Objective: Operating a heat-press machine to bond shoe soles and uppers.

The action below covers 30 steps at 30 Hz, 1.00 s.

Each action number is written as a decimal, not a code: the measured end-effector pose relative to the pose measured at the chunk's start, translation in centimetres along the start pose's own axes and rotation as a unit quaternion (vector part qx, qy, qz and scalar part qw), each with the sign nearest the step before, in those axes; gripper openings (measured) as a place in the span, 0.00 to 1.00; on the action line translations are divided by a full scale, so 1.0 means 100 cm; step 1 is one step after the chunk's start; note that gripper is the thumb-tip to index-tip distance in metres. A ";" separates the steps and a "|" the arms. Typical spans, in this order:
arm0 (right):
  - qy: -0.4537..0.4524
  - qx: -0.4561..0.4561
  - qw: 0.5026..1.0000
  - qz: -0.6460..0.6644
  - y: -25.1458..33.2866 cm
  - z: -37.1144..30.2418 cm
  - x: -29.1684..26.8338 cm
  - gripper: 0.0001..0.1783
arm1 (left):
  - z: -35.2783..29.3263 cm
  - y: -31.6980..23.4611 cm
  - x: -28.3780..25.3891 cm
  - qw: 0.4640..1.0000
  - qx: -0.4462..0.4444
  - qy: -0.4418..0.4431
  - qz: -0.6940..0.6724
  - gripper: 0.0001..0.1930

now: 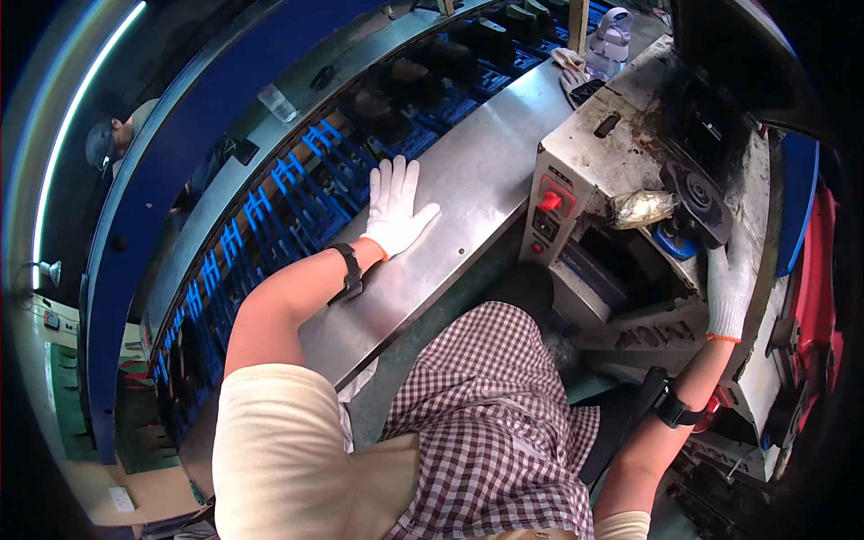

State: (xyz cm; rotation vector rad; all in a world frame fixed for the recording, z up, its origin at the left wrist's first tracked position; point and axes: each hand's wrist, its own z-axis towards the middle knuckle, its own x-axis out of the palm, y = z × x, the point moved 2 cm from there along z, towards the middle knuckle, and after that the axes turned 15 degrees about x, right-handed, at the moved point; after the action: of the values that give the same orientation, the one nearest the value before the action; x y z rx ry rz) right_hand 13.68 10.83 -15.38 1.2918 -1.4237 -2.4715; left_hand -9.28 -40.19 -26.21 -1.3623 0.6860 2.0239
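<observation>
My left hand (396,211), in a white knit glove, rests flat on the bare metal bench top (486,157), fingers spread, holding nothing. My right hand (730,288), gloved the same way, reaches up the right side of the grimy white machine (585,148). Its fingers disappear at a dark, sole-like piece (697,191) with a ringed round pattern, so their grip cannot be seen. Below that piece shows a blue part (675,241). Beside it sits a bundle wrapped in shiny, yellowish film (642,209).
A red switch (551,200) is on the machine's front panel. Beyond the bench runs a line of blue racks (288,180) carrying dark shoe-like items. A clear bottle (610,43) and loose gloves (570,70) lie at the bench's far end. Another person in a cap (101,144) is at far left.
</observation>
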 end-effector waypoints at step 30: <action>0.027 -0.003 0.999 0.018 -0.020 0.010 0.001 0.27 | 0.008 -0.009 -0.018 0.995 -0.046 0.077 0.038 0.45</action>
State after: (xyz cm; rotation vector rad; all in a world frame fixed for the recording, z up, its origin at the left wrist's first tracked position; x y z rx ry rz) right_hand 13.74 12.69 -16.65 1.3093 -1.4124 -2.3991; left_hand -8.57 -39.35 -24.38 -1.5795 0.7294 2.0468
